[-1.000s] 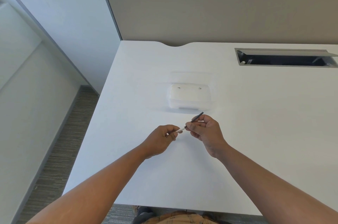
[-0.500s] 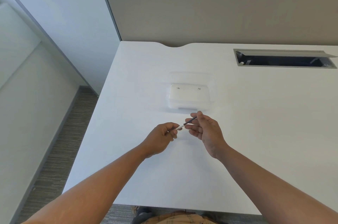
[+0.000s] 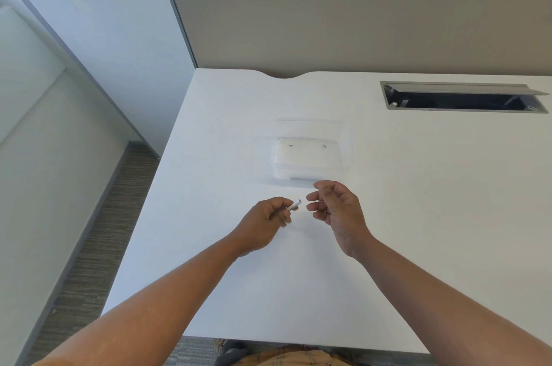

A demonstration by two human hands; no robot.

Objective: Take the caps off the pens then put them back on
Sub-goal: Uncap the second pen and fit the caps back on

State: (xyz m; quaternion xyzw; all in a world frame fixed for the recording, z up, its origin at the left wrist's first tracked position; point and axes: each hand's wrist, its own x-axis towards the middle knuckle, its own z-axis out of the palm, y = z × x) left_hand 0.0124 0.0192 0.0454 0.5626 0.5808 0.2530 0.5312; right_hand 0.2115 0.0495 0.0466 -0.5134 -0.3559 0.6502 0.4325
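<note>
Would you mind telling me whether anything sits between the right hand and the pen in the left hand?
Nothing visible does: the right hand is open just beside the pen tip, with only bare desk below.

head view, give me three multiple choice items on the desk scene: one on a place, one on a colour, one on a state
1. Where is the clear plastic container?
A. on the white desk, beyond both hands
B. on the floor
C. inside the cable tray

2. What colour is the pen end that sticks out of the left hand?
A. red
B. white
C. green

3. What state is the right hand in?
A. clenched round a pen
B. flat on the desk
C. open, fingers loosely curled, holding nothing visible

Key: 1 A, the container rests on the desk just past the fingertips. 2 B, the tip showing past the left fingers is white. 3 C, the right fingers are spread apart from the pen, with a gap between.
</note>
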